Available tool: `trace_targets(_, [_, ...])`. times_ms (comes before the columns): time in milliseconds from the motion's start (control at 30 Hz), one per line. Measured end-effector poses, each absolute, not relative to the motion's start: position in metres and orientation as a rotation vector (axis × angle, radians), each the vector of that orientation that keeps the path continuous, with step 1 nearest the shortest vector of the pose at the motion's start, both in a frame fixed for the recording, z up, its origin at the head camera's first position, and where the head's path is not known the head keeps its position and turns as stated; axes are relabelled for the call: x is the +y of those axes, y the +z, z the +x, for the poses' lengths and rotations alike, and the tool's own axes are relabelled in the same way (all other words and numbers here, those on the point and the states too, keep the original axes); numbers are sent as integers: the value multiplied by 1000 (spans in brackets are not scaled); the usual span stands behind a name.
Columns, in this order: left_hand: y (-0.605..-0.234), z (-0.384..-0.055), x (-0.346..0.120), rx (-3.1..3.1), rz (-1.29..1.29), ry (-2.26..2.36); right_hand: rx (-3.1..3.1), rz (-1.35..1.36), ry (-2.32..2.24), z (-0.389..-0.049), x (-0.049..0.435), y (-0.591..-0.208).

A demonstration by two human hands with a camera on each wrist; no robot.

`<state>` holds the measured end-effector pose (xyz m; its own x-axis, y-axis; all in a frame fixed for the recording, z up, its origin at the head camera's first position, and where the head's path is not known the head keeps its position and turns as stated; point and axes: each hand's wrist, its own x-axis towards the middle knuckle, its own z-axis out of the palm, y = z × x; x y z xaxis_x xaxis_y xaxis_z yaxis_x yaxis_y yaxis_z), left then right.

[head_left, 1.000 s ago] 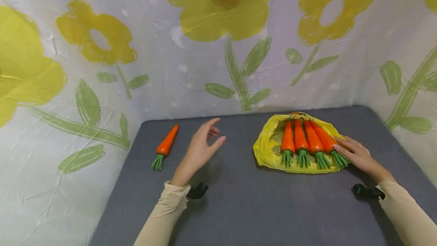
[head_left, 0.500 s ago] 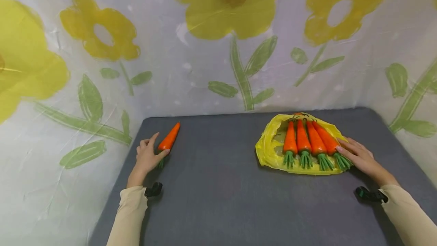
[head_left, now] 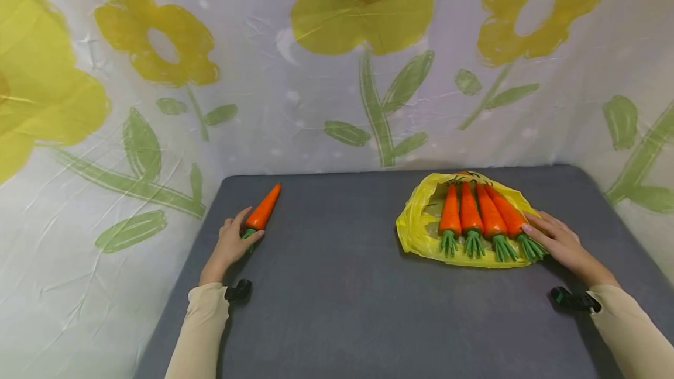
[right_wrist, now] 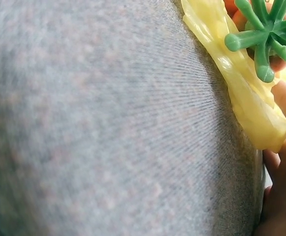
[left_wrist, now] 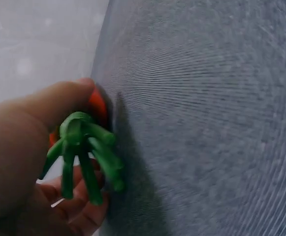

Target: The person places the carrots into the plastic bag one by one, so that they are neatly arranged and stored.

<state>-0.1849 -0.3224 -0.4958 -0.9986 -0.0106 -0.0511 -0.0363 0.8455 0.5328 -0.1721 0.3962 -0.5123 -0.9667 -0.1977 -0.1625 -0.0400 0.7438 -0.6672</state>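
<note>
At the left of the head view, a single orange carrot (head_left: 265,206) lies on the grey table, its green stalks toward me. My left hand (head_left: 230,247) pinches it at the stalk end, thumb on the right side and fingers on the left. In the left wrist view the green stalks (left_wrist: 79,142) stick out between thumb and fingers. On the right, a yellow plastic bag (head_left: 413,233) bears several carrots (head_left: 492,221) in a row, stalks toward me. My right hand (head_left: 558,243) rests against the rightmost carrot and the bag's right edge, fingers extended.
The grey table (head_left: 363,285) runs up to a pale curtain (head_left: 279,133) with yellow flowers at the back and both sides. Dark wrist cameras are strapped at both sleeves. More orange shows inside the bag's far end.
My left hand has swung from mid-table left to the single carrot and taken hold of its stalk end. My right hand stays at the bag. The head view has shifted slightly.
</note>
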Motion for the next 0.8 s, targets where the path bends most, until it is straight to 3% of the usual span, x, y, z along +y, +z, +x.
trace_targets(433, [-489, -191, -329, 3002, 18, 865, 2736, -197, -1028, -180, 397, -504])
trace_targets(800, [-503, -191, -322, 3031, 6, 896, 2729, -201, -998, -175, 396, -511])
